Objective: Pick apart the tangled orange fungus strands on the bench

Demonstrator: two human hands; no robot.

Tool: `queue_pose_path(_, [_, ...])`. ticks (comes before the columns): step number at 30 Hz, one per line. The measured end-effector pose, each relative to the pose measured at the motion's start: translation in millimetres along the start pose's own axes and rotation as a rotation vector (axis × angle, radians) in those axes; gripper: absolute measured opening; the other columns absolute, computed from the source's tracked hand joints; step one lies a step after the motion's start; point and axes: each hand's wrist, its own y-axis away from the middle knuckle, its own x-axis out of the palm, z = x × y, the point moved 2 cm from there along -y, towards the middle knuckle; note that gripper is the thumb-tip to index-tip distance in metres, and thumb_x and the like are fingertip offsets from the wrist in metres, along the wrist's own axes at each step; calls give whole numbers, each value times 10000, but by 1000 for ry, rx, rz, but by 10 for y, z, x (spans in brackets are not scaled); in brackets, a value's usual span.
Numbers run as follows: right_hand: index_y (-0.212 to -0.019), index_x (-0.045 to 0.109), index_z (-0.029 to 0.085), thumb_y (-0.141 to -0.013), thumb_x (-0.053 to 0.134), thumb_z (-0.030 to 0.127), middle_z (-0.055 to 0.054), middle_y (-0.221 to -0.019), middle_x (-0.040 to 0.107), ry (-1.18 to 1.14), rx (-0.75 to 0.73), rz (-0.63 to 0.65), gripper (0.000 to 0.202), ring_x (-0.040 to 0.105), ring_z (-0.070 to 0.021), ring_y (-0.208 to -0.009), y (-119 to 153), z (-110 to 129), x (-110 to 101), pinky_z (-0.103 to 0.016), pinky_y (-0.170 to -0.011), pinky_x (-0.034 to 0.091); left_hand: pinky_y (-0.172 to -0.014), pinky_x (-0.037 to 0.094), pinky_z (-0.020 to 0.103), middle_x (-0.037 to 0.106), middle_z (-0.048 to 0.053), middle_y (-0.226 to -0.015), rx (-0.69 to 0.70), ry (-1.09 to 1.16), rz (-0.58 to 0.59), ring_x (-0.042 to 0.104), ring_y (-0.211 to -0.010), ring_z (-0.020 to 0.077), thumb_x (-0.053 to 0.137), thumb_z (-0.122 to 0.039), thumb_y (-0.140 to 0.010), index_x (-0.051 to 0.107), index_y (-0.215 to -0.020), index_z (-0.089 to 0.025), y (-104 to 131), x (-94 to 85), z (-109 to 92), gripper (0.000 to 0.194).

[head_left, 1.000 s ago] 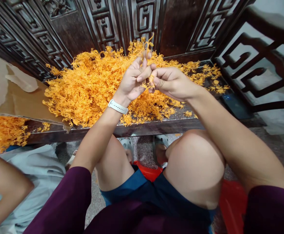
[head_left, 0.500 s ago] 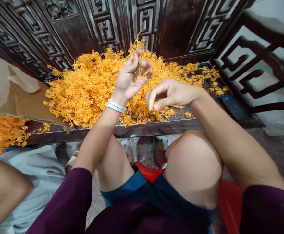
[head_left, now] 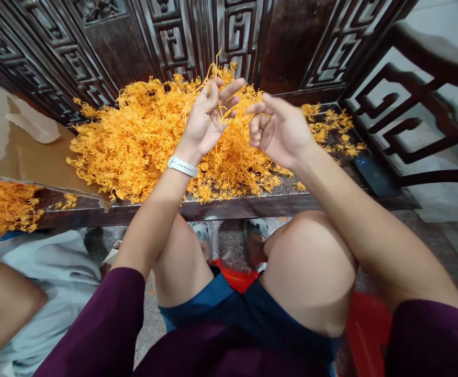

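A big heap of orange, plastic-looking sprigs with small flower-like tips lies on the dark bench. Above the heap's middle, my left hand pinches one thin orange sprig between thumb and finger. Its stem sticks up past the fingertips, and part of it hangs by the palm. The other left fingers are spread. My right hand is raised just to the right, slightly blurred, with fingers apart and pointing toward the left hand. Nothing shows in it.
Carved dark wood panelling rises behind the bench. A torn cardboard sheet divides off another orange pile at left, near a seated person's arm. At right lie a dark phone and a carved armrest.
My right hand has risen from the bench's front edge and its pinched fingers, with a bit of orange at the tips, have opened. My left hand keeps the sprig, its fingers spreading wider.
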Motion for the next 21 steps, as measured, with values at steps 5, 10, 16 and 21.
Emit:
queue_pose_path(5, [-872, 696, 228, -931, 850, 627, -16, -662, 719, 193, 79, 18, 432, 598, -129, -516, 16, -131, 124, -265, -477, 506, -1159, 608, 403, 830, -30, -1231, 64, -14, 122, 610, -1558, 233, 471, -316, -1176, 679, -1228, -271, 72, 105, 79, 219])
queue_pose_path(10, [-861, 675, 227, -907, 933, 483, -6, -727, 737, 196, 66, 83, 366, 632, -113, -570, 52, -133, 151, -252, -531, 537, -1228, 520, 330, 868, -30, -1072, 119, -19, 276, 533, -1585, 226, 453, -304, -1166, 660, -947, -339, 91, 135, 147, 303])
queue_pose_path(16, [-866, 698, 247, -794, 1022, 486, 9, -759, 715, 250, -47, 110, 408, 601, -123, -632, 90, -95, 190, -257, -547, 520, -1227, 526, 354, 853, -6, -950, 34, 22, 152, 488, -1635, 232, 457, -400, -1175, 715, -1097, -361, 3, 61, 168, 273])
queue_pose_path(21, [-863, 708, 262, -807, 1005, 520, 11, -760, 683, 257, -169, 84, 397, 594, -141, -692, 77, -106, 205, -264, -590, 524, -973, 691, 301, 718, -12, -821, -9, -6, 7, 749, -1355, 206, 444, -302, -1172, 658, -1356, -311, -39, 45, 184, 281])
